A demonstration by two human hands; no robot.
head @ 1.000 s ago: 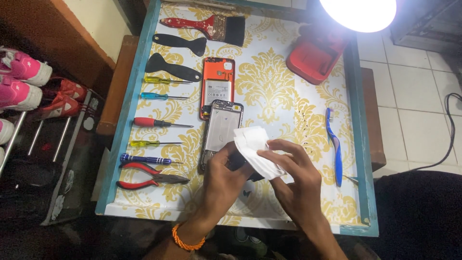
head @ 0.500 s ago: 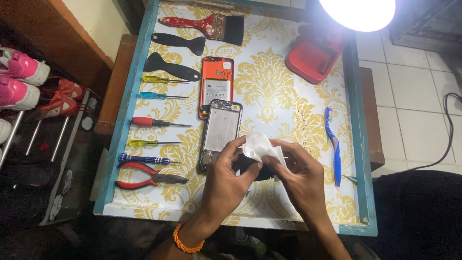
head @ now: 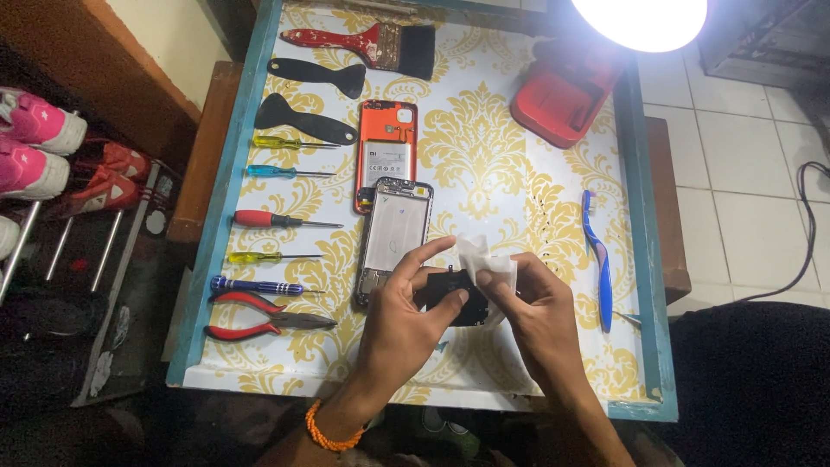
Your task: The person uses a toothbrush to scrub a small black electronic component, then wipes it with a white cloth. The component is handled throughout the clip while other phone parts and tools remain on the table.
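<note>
The left hand (head: pixel 406 316) pinches a small black part (head: pixel 454 297) at the table's (head: pixel 484 380) six o'clock edge. The right hand (head: pixel 538 311) presses a white wipe (head: pixel 484 259) against it, fingers clenched on the cloth. A phone frame (head: pixel 393 238) lies at the part's eleven o'clock, pliers (head: pixel 259 316) at nine, a toothbrush (head: pixel 598 259) at three.
</note>
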